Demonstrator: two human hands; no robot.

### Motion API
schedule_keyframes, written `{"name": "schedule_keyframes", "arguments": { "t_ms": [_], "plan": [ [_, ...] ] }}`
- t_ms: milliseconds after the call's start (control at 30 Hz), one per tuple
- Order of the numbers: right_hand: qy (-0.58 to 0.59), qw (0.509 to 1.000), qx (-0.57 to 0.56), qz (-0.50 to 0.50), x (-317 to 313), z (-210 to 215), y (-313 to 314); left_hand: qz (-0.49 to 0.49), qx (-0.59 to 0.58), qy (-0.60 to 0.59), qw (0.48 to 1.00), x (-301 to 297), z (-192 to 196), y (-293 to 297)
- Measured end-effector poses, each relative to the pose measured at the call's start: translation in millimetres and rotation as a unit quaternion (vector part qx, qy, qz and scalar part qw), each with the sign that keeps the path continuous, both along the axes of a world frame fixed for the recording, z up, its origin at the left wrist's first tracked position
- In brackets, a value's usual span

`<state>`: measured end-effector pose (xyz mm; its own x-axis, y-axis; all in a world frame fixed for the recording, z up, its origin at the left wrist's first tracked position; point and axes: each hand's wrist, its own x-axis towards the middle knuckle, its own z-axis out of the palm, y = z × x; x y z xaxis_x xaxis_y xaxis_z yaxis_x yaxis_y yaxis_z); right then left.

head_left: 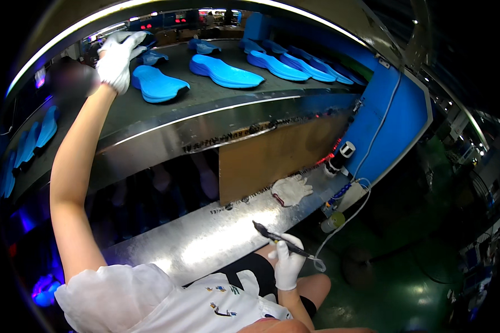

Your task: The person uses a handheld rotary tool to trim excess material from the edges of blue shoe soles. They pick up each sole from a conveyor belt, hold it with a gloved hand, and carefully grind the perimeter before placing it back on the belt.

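Left hand (115, 58), upper left, rested unclenched just beside a blue sole (156, 84); right hand (288, 261), lower centre, gripped a brush (278, 239).

Blue shoe soles (225, 72) crowd the upper belt (205, 94), leaving bare strips between them at upper centre. The lower metal shelf (205, 238) lies open at centre, blocked only by a spare glove (290, 190) toward the right.
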<state>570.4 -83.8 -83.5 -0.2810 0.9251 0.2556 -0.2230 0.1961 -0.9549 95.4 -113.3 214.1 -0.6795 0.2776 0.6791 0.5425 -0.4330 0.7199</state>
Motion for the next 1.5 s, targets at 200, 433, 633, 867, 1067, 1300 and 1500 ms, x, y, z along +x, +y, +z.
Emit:
{"name": "schedule_keyframes", "arguments": {
  "t_ms": [200, 433, 633, 867, 1067, 1300, 1500],
  "plan": [
    [0.057, 0.983, -0.084, -0.156, 42, -6, 23, 0.144, -0.084, 0.259, 0.951, 206, -107, -64],
    [0.065, 0.971, -0.124, -0.193, 45, -17, 36, -0.114, -0.084, 0.347, 0.927, 306, -348, -40],
    [-0.157, 0.977, -0.032, -0.140, -16, -82, 83, -0.226, -0.293, 0.181, 0.911, 317, -421, -41],
    [-0.426, 0.887, 0.137, -0.113, -68, -80, 75, -0.491, -0.055, -0.665, 0.560, 292, -390, -2],
    [-0.410, 0.878, 0.242, -0.053, -52, -57, 33, -0.676, 0.062, -0.627, 0.384, 299, -451, 16],
    [-0.280, 0.898, 0.307, -0.144, -17, 6, 41, -0.584, -0.003, -0.682, 0.440, 334, -373, 5],
    [-0.219, 0.932, 0.289, 0.010, -14, 24, 14, -0.631, 0.067, -0.667, 0.390, 334, -377, 6]
  ]
}}
